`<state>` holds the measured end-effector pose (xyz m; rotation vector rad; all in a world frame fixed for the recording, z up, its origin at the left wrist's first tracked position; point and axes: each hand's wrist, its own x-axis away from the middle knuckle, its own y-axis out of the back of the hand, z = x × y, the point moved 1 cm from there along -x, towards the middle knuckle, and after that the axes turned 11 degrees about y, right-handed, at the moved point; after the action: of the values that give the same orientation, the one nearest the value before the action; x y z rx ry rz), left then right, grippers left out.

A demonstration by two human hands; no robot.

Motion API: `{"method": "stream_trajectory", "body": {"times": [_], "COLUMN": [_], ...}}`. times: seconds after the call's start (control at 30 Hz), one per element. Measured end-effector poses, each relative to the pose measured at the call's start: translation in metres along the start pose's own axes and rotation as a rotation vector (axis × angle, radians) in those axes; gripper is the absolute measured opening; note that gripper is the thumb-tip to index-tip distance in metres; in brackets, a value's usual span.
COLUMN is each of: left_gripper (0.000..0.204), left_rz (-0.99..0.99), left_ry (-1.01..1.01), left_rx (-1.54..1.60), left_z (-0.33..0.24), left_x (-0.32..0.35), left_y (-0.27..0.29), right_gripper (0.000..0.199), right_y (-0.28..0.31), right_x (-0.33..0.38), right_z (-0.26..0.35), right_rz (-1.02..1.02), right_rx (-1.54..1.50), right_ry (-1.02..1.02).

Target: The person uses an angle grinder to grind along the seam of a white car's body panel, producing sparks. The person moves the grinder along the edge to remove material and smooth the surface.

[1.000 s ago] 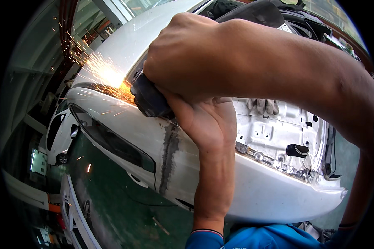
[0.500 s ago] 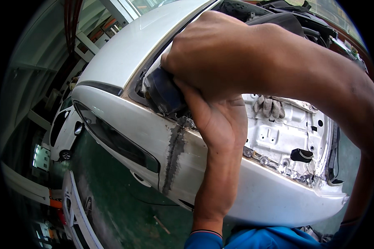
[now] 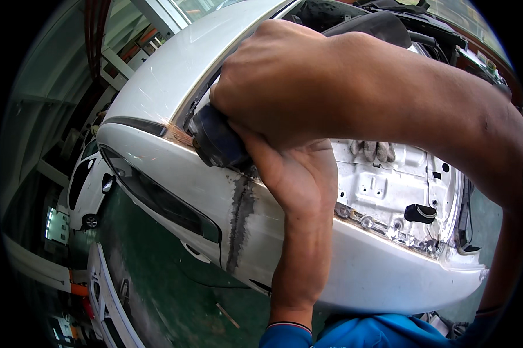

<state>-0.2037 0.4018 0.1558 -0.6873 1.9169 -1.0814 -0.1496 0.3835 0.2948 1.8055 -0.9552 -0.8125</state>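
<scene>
Both of my hands are closed round a dark blue angle grinder (image 3: 218, 138), held against the edge of the rear window opening on a white car body (image 3: 200, 185). My right hand (image 3: 267, 72) wraps it from above, its arm reaching across from the right. From below, my left hand (image 3: 302, 171) grips it, with the thumb side showing and most fingers hidden. Orange sparks (image 3: 179, 136) spray leftward from the grinder onto the roof pillar. The grinder's disc is hidden. Just below runs a rough grey seam (image 3: 241, 223) down the painted panel.
Grey work gloves (image 3: 373, 151) lie in the open white rear compartment. A black cable (image 3: 209, 284) runs behind the car's side. On the green floor at left stands a loose white panel (image 3: 102, 284), with another white car (image 3: 87, 191) beyond.
The grinder and both hands have shifted slightly left along the opening's edge. Sparks now fly from the grinder where none showed before.
</scene>
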Motion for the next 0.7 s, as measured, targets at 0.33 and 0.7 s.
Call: {"method": "stream_trajectory", "body": {"times": [0.33, 0.7], "left_gripper": [0.037, 0.040], "left_rz": [0.006, 0.091], "left_ry": [0.019, -0.053], "left_rx": [0.049, -0.073], "left_z": [0.007, 0.013], "left_x": [-0.004, 0.001], "left_y": [-0.003, -0.007], "right_gripper": [0.017, 0.014], "right_y": [-0.028, 0.000], "right_x": [0.009, 0.042], "right_z": [0.040, 0.015], "right_rz": [-0.375, -0.102], "right_rx": [0.035, 0.122], "right_ry": [-0.518, -0.134]}}
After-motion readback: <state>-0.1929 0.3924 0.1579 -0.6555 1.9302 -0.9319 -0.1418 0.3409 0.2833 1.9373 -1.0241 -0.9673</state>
